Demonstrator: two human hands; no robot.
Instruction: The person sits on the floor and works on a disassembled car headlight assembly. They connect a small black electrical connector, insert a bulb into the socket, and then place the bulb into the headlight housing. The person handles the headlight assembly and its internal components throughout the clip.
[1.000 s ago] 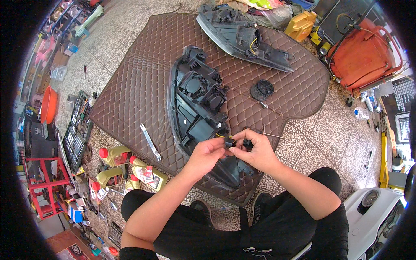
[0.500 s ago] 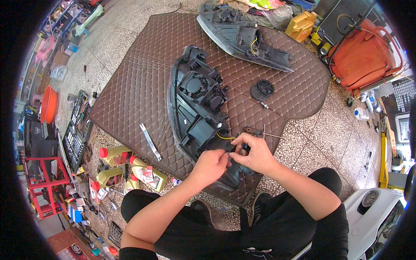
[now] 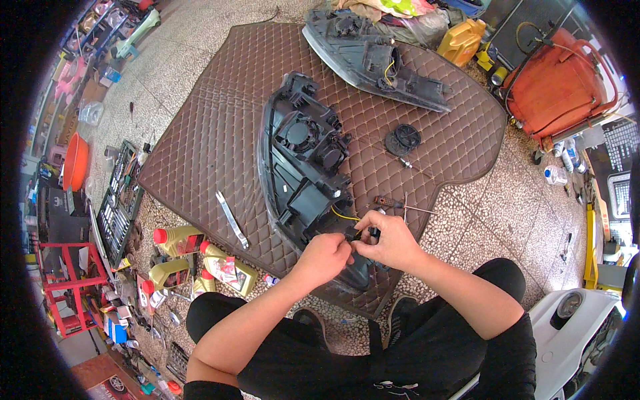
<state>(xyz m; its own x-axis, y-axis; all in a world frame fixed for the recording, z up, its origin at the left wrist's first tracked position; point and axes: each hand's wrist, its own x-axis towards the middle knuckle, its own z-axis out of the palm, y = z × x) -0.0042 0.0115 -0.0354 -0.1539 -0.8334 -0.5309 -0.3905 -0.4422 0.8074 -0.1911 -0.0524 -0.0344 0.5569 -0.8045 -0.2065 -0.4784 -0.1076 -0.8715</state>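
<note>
A black headlamp housing (image 3: 293, 133) lies back-up on the brown quilted mat (image 3: 193, 140). At its lower end, my left hand (image 3: 327, 257) and my right hand (image 3: 383, 240) are closed around a small black connector (image 3: 353, 233), with a yellow wire (image 3: 343, 215) running to it from the housing. The finer detail between my fingertips is hidden. A screwdriver (image 3: 387, 201) and a thin rod (image 3: 420, 209) lie just beyond my right hand. A silver flat tool (image 3: 232, 220) lies left of the housing. A second headlamp (image 3: 360, 60) and a round black cap (image 3: 403, 138) are farther back.
Oil jugs (image 3: 173, 240), an open socket case (image 3: 117, 200) and a red frame (image 3: 70, 280) are on the left. An orange wheeled machine (image 3: 553, 87) and yellow jug (image 3: 460, 43) are at back right. A white car part (image 3: 560, 340) is at lower right.
Both hands have shifted slightly down the housing, toward me, with the connector. More of the yellow wire shows between housing and fingers, and my left fingers are more curled.
</note>
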